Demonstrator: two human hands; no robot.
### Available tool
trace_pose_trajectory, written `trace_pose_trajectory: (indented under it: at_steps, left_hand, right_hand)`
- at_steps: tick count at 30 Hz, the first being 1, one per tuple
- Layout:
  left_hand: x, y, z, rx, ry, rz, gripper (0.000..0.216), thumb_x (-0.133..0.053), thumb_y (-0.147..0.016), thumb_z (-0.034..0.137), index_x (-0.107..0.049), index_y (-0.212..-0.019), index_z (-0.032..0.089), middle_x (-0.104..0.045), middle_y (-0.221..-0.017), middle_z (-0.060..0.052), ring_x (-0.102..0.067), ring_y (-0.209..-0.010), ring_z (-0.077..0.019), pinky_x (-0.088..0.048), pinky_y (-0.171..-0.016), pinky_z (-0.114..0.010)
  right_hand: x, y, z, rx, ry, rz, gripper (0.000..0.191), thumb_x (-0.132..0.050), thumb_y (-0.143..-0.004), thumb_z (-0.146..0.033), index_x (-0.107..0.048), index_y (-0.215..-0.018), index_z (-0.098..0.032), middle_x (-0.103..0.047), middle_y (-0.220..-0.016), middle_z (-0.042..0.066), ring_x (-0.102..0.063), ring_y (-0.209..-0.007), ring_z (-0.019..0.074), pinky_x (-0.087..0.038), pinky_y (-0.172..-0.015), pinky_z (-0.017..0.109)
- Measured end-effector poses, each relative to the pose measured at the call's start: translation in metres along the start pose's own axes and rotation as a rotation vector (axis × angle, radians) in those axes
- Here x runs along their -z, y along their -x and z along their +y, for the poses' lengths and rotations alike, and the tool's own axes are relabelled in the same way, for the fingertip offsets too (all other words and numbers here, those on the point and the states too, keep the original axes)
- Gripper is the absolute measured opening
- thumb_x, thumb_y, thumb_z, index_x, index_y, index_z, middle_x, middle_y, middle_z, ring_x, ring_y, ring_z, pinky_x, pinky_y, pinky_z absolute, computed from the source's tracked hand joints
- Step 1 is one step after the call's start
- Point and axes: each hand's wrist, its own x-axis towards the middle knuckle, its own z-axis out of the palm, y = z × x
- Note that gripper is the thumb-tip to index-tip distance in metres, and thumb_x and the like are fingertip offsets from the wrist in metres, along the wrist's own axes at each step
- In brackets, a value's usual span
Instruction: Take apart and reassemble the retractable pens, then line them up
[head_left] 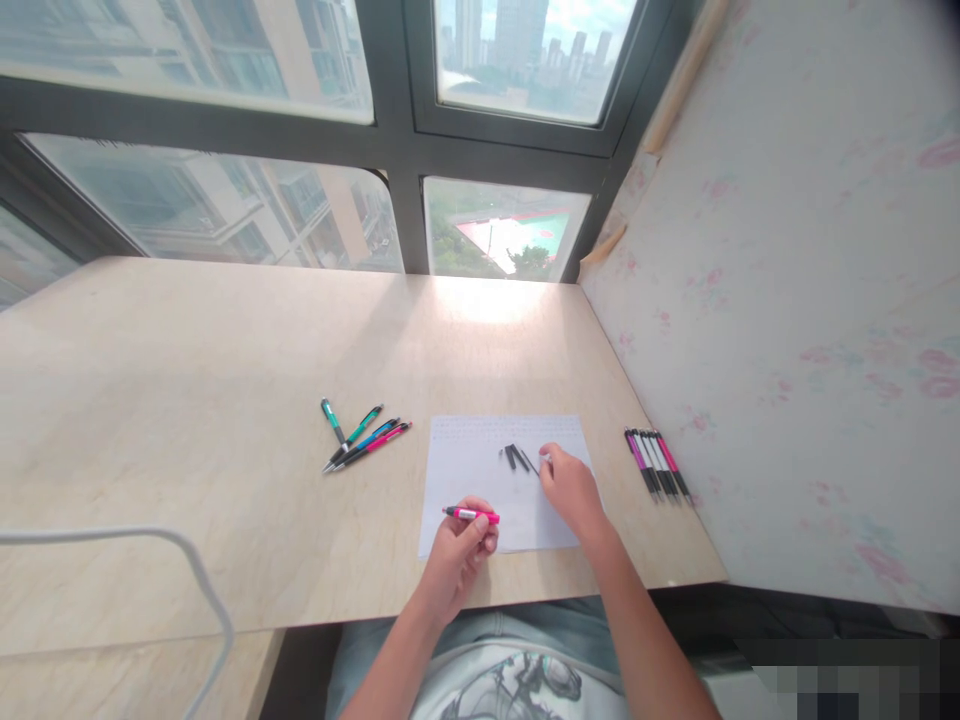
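Observation:
My left hand is closed around a pink pen barrel with a black end, held above the near edge of a white paper sheet. My right hand is over the right part of the sheet, fingers pinched together. Whatever they may hold is hidden or too small to name. Just left of those fingers lie several small black pen parts, with a thin dark stick reaching towards the fingertips. A tiny piece lies beside them on the paper.
Several green, blue and pink pens lie in a loose pile left of the paper. By the wall, several purple, white and pink pens form a row. A white cable crosses the table's left side. Windows stand behind.

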Motion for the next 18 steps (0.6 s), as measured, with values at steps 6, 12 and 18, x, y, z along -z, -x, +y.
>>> trace_pose_trajectory:
  at_steps: [6, 12, 18]
  left_hand:
    - [0.001, 0.000, -0.001, -0.003, 0.003, -0.002, 0.028, -0.077, -0.072, 0.032, -0.058, -0.084, 0.016, -0.053, -0.066, 0.002, -0.047, -0.058, -0.0072, -0.030, -0.049, -0.017]
    - [0.002, -0.001, -0.003, -0.022, 0.017, -0.023, 0.023, -0.074, -0.076, 0.030, -0.059, -0.085, 0.016, -0.053, -0.067, 0.002, -0.047, -0.059, -0.0070, -0.030, -0.049, -0.016]
    - [0.002, -0.001, -0.002, -0.013, 0.007, -0.017, 0.026, -0.076, -0.073, 0.032, -0.059, -0.085, 0.016, -0.053, -0.067, 0.002, -0.047, -0.058, -0.0071, -0.030, -0.049, -0.017]
  right_hand:
    - [-0.002, 0.001, 0.004, 0.068, -0.056, 0.044, 0.025, -0.044, -0.087, -0.015, -0.067, -0.097, -0.018, -0.071, -0.090, 0.009, -0.064, -0.082, 0.0195, -0.039, -0.069, 0.027]
    - [-0.002, 0.002, 0.010, 0.122, -0.101, 0.033, 0.031, -0.040, -0.090, -0.014, -0.067, -0.105, -0.017, -0.069, -0.099, 0.010, -0.063, -0.093, 0.0201, -0.042, -0.080, 0.028]
    - [-0.002, -0.003, 0.009, 0.113, -0.051, 0.049, 0.032, -0.044, -0.089, -0.016, -0.064, -0.115, -0.015, -0.069, -0.103, 0.011, -0.063, -0.089, 0.0204, -0.043, -0.081, 0.030]
